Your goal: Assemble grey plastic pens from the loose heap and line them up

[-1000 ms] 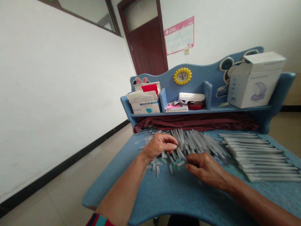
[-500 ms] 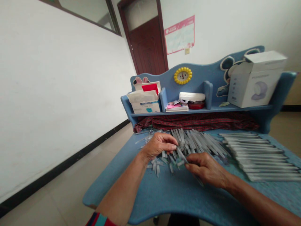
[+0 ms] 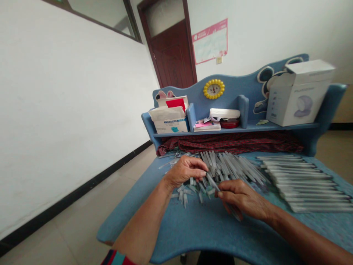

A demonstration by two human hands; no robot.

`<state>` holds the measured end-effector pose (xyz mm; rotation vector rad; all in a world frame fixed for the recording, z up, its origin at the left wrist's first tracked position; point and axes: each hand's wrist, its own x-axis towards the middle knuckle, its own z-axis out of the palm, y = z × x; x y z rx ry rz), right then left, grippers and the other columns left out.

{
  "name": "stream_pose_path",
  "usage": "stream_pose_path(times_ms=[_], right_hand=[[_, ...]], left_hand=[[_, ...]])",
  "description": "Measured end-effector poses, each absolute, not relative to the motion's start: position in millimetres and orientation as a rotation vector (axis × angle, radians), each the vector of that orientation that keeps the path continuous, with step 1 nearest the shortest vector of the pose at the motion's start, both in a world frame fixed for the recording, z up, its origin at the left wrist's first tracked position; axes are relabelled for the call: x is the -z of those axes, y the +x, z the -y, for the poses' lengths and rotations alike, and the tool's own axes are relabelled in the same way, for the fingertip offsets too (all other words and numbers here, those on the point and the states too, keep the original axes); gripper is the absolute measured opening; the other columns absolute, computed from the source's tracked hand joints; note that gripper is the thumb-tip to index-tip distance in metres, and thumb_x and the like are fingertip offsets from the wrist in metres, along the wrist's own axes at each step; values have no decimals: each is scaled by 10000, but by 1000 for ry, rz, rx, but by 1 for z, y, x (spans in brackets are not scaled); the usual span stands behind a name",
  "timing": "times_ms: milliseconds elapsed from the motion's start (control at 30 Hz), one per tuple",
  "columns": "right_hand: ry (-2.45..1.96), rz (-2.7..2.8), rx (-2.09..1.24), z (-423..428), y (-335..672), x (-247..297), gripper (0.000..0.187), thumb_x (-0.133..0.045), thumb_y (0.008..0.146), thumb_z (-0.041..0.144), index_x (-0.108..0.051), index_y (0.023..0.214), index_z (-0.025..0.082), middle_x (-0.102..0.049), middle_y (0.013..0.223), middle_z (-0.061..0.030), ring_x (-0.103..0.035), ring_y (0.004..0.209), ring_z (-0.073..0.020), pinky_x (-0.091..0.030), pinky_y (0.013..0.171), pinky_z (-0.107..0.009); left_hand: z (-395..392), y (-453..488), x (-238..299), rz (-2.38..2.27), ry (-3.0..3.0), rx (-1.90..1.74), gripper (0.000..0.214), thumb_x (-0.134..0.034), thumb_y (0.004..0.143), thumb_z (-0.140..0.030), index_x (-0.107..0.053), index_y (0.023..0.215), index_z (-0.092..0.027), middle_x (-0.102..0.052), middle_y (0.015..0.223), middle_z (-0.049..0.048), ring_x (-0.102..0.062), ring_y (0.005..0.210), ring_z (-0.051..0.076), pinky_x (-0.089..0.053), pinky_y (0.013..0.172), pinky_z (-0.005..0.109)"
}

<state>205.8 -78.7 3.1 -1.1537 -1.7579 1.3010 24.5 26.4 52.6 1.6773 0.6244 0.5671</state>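
My left hand point(image 3: 185, 170) rests on the left edge of a loose pile of clear plastic tubes point(image 3: 228, 165) on the blue desk point(image 3: 198, 228), its fingers curled and pinched on one tube end. My right hand point(image 3: 242, 198) lies just in front of the pile with fingers closed round a clear tube point(image 3: 213, 181) that sticks out toward the left hand. Small clear caps point(image 3: 185, 193) lie scattered below the left hand.
A neat row of tubes point(image 3: 303, 182) lies at the right of the desk. A red checked cloth point(image 3: 234, 142) runs under the shelf. The shelf holds a white carton point(image 3: 299, 94), a mask box point(image 3: 168, 120), papers and a yellow clock point(image 3: 214, 89).
My right hand has shifted slightly, its fingers closing more round the tube and lifting its tip toward the left hand. The left hand has barely moved.
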Motion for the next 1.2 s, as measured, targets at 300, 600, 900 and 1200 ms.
stream_pose_path(times_ms=[300,600,900,1200], right_hand=[[-1184,1798,-1168,77,205,-4,268,-405,849,334,-433,628,186,-435,507,55,-405,412,-68,-302,407,-186],[-1247,1862,-961,75,205,-2,272,-404,848,304,-395,602,187,-400,535,46,-388,487,-74,-275,450,-196],[-1229,1830,-1070,76,204,-3,281,-398,858,326,-421,615,185,-446,525,48,-395,445,-69,-288,436,-195],[-1206,1791,-1084,78,204,-6,291,-404,854,328,-399,599,190,-431,517,49,-398,437,-68,-298,433,-193]], left_hand=[[-27,26,-49,-628,1640,-612,215,-699,651,-275,-648,751,-92,-606,553,10,-536,440,78,-402,435,177],[-28,29,-45,-706,1642,-582,225,-699,656,-278,-627,757,-91,-628,571,22,-523,411,66,-379,392,157],[-28,27,-45,-702,1572,-573,243,-729,608,-244,-654,773,-82,-652,591,45,-533,417,73,-382,394,163],[-25,30,-47,-656,1521,-597,322,-716,621,-336,-653,807,-81,-657,598,60,-536,405,82,-380,379,166]])
